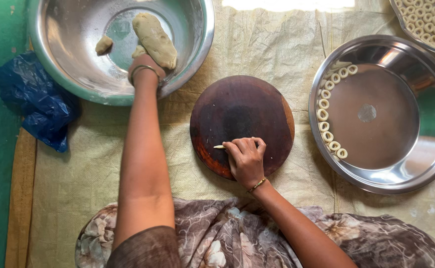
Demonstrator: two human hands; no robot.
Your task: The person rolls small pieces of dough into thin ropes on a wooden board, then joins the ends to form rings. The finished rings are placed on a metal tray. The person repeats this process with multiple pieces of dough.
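1. Left hand [145,67] is reaching into the bowl [197,44]; fingers hidden behind the dough [154,38], so can't tell their grip.
2. Right hand [246,159] is curling loosely over a dough strip [219,147] on the board [237,109], strip poking out left of the fingertips.

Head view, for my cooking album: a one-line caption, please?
Left hand reaches dough in steel bowl; right hand rolls strip on wooden board.

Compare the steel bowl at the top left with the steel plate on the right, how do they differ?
The steel bowl is deep with steep walls; the steel plate is shallow with a wide flat base. The bowl holds lumps of dough, with the left hand reaching in; the plate holds small dough rings lined along its left rim, with no hand near. Both are round, shiny metal, resting on the same tan mat.
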